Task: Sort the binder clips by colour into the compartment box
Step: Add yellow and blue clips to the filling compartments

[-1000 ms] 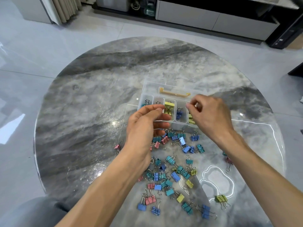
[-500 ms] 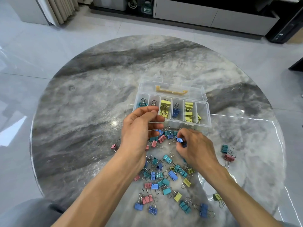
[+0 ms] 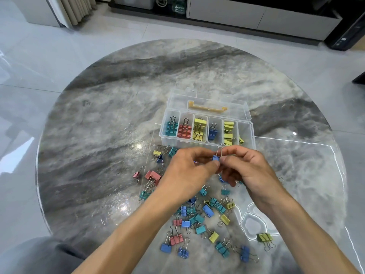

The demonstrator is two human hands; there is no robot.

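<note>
Head view. Both hands meet just in front of the compartment box point(image 3: 207, 128). Half a second ago the right hand point(image 3: 250, 171) was down in the loose pile, pinching a blue clip; it has since come up, and the left hand point(image 3: 185, 173), which hovered idle over the pile, has closed in to join it. Now both pinch one small blue binder clip point(image 3: 215, 158) between them, its wire handles standing up just near the front wall of the box. Fingers of both hands are curled onto the clip; whether either hand hides a second clip, cannot tell.

Box lies open on the round marble table point(image 3: 118, 125), lid back. Compartments from left: teal, red, yellow, one blue clip point(image 3: 212, 133), light-yellow-green, then a last one, seemingly near empty. The box has not shifted.

Loose pile point(image 3: 203, 214) of mixed teal, blue, red and yellow clips is spread between the forearms, with strays such as a yellow-green clip point(image 3: 264, 237) off to the right.

Judgement: the clip is lifted and being readied, perhaps handles folded; it belongs in the fourth compartment. Sorting is early, with most clips unsorted.
</note>
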